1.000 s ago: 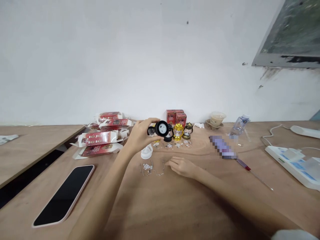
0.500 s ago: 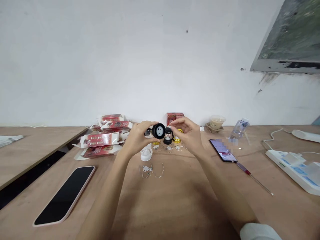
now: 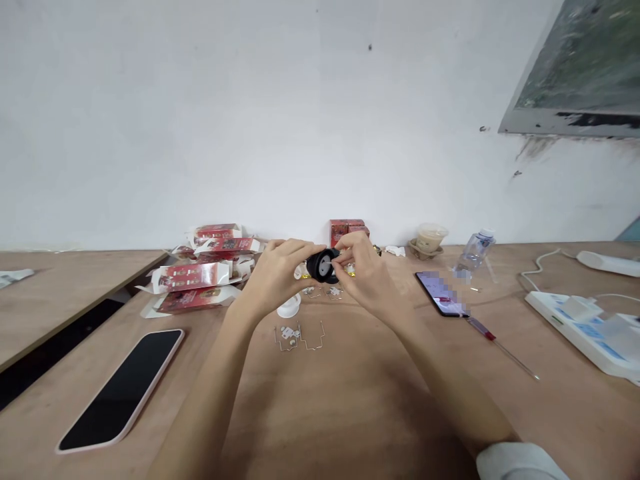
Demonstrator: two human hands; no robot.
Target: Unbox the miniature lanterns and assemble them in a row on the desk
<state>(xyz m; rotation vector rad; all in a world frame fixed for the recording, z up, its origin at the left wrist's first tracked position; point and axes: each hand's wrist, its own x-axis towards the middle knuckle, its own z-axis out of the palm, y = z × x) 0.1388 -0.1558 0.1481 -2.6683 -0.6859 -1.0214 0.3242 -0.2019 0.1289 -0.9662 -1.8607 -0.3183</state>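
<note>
My left hand (image 3: 279,272) holds a small black lantern (image 3: 321,265) above the wooden table (image 3: 350,413), its round base turned toward me. My right hand (image 3: 361,267) has its fingertips pinched at the right side of that base, possibly on a tiny part that I cannot make out. Below the hands lie bent wire pieces with small metal tabs (image 3: 300,335) and a white plastic part (image 3: 289,307). Behind the hands, other small lanterns are mostly hidden.
A black phone in a pink case (image 3: 120,389) lies at the near left. Red and white cartons (image 3: 200,277) are piled at the back left, red boxes (image 3: 345,230) by the wall. A second phone (image 3: 441,293), a screwdriver (image 3: 500,347), a bottle (image 3: 473,252), a cup (image 3: 431,238) and a power strip (image 3: 585,330) sit to the right.
My right hand rose from the table beside the wire pieces and now pinches at the lantern's base. The left hand kept hold of the lantern and tilted it slightly.
</note>
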